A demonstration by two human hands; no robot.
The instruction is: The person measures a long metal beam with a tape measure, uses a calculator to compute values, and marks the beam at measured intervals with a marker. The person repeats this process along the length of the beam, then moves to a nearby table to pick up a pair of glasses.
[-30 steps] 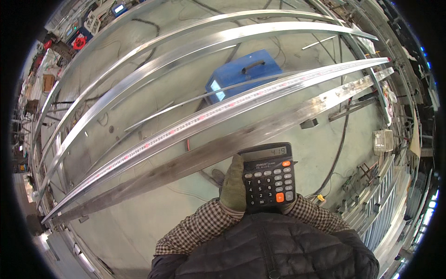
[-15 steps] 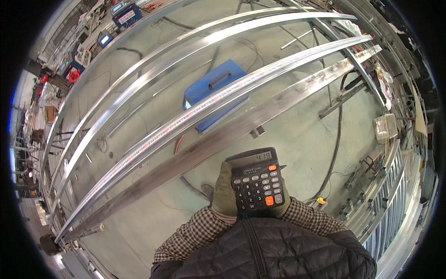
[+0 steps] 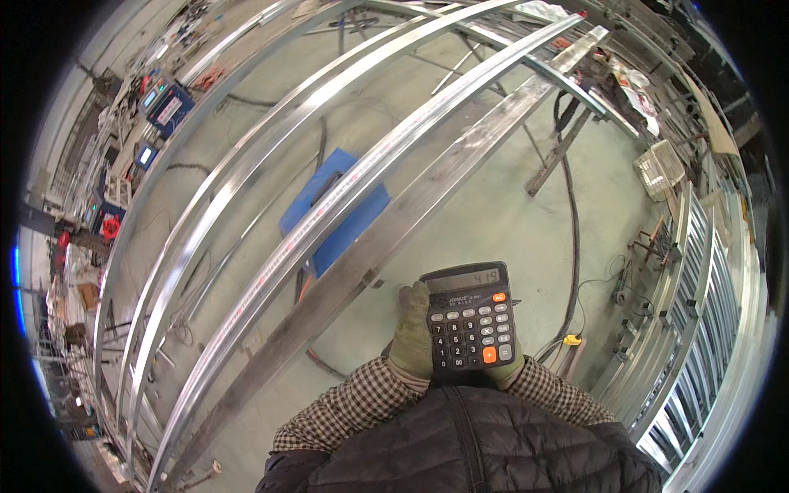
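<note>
A black desk calculator (image 3: 471,319) with grey keys and two orange keys is held upright in front of my chest, its display lit with digits. My left hand (image 3: 411,335), in a green work glove, grips its left edge with the thumb along the side. Behind the lower right corner is my right hand (image 3: 507,371), also gloved; its fingers are mostly hidden by the calculator. A thin dark tip pokes out past the right edge; what it belongs to is hidden.
Long metal profiles (image 3: 362,185) cross ahead of me, one with a measuring tape along it. Beneath them a blue box (image 3: 329,197) stands on the floor. Metal bars (image 3: 690,345) are stacked at right, near a pale basket (image 3: 659,170). Cables (image 3: 573,238) lie on the floor.
The view has turned right, so the profiles and blue box appear shifted left and steeper. Both hands keep the calculator in nearly the same pose; the display looks the same.
</note>
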